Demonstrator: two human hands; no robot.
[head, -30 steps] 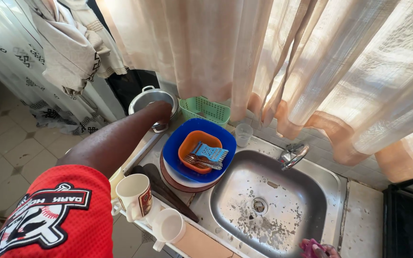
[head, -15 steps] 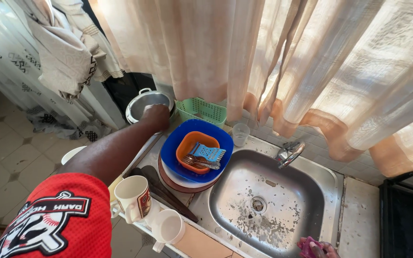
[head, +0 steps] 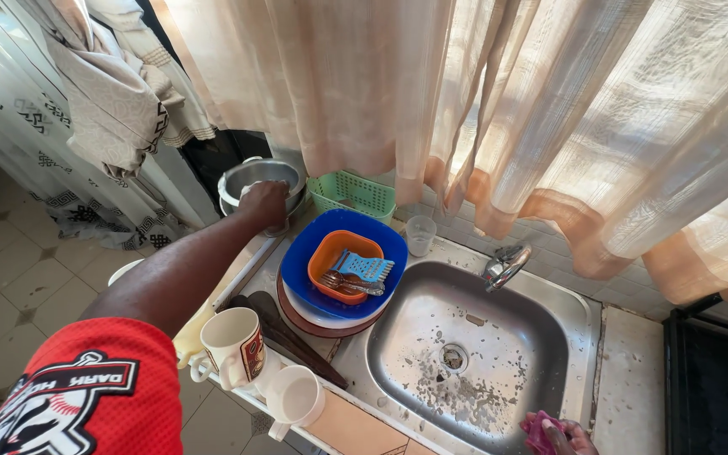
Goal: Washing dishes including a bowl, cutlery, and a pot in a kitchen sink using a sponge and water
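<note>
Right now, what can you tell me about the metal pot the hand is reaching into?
The pot is round, grey, shiny metal with a pale rim and a small handle at its far edge. It stands upright at the far left end of the counter, beside the green basket and behind the blue bowl. The left hand rests on its near rim, hiding that part. Its inside looks dark; whether it holds anything is unclear.

I observe the left arm fully extended forward, red sleeve at the shoulder, the left hand [head: 264, 205] curled with knuckles up, fingers closed. The right hand [head: 562, 436] shows only at the bottom edge, fingers bent, grip undetermined.
</note>
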